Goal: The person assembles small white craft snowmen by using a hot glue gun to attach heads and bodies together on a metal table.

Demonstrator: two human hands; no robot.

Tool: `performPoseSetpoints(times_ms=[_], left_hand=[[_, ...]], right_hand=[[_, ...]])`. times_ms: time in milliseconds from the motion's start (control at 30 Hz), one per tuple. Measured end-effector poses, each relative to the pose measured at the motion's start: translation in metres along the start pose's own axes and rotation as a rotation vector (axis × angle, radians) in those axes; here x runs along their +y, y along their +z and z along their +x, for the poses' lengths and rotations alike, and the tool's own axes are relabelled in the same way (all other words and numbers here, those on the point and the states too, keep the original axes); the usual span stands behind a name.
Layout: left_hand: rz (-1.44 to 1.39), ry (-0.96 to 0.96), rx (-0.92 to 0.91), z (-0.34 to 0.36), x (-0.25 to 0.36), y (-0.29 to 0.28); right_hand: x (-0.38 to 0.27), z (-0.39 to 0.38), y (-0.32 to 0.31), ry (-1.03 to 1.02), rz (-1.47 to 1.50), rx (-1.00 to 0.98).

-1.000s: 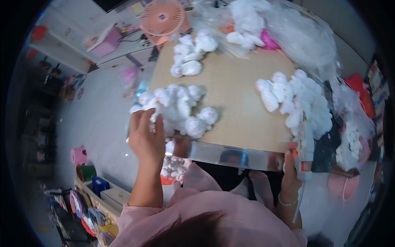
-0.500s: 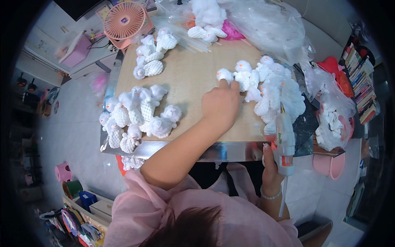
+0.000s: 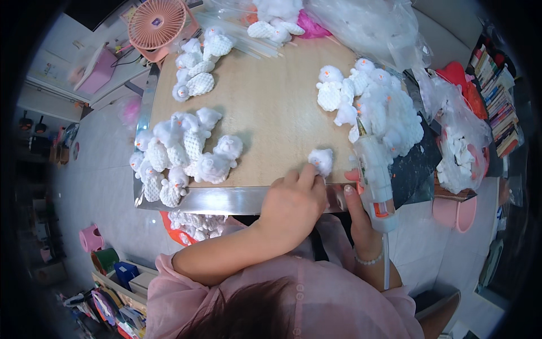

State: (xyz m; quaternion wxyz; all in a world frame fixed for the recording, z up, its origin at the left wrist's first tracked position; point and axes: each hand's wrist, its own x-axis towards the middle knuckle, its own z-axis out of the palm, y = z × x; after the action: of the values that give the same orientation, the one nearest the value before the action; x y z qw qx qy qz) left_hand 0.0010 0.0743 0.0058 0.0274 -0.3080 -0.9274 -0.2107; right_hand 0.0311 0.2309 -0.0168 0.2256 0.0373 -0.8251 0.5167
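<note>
My left hand (image 3: 299,198) is closed on a small fluffy white doll head (image 3: 320,161) with an orange nose, near the table's front edge. In my right hand (image 3: 362,220) a white hot glue gun (image 3: 375,175) is held upright, its nozzle pointing away from me and a glue stick trailing from its back. The grip of the gun is partly hidden. Past the gun lies a heap of white crocheted snowman dolls (image 3: 387,113). Another group of white dolls (image 3: 186,144) sits at the left, with a smaller row of white dolls (image 3: 197,70) behind it.
A pink fan (image 3: 158,24) stands at the far left corner of the wooden table (image 3: 265,113). Clear plastic bags (image 3: 372,31) and a white fluffy pile (image 3: 276,11) lie at the back. Beyond the right side hangs a plastic bag of white pieces (image 3: 460,152) above a pink bin (image 3: 456,213).
My left hand has drawn the doll head from beside the right heap toward the table's front edge. The glue gun in my right hand has shifted slightly left.
</note>
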Motion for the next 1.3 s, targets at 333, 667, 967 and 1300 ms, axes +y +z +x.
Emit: performPoseSetpoints(times_ms=[333, 667, 967, 1300], left_hand=[[-0.785, -0.200, 0.074, 0.020, -0.034, -0.039], [-0.211, 0.038, 0.070, 0.086, 0.004, 0.023], [-0.501, -0.067, 0.223, 0.196, -0.011, -0.019], [0.163, 0.278, -0.045, 0.375, -0.059, -0.012]], right_hand=[[-0.006, -0.007, -0.018, 0.178, 0.092, 0.120], [-0.002, -0.012, -0.032, 0.195, 0.131, 0.243], [0.010, -0.004, -0.055, 0.240, 0.205, 0.320], [0.030, 0.008, -0.102, 0.367, 0.160, 0.392]])
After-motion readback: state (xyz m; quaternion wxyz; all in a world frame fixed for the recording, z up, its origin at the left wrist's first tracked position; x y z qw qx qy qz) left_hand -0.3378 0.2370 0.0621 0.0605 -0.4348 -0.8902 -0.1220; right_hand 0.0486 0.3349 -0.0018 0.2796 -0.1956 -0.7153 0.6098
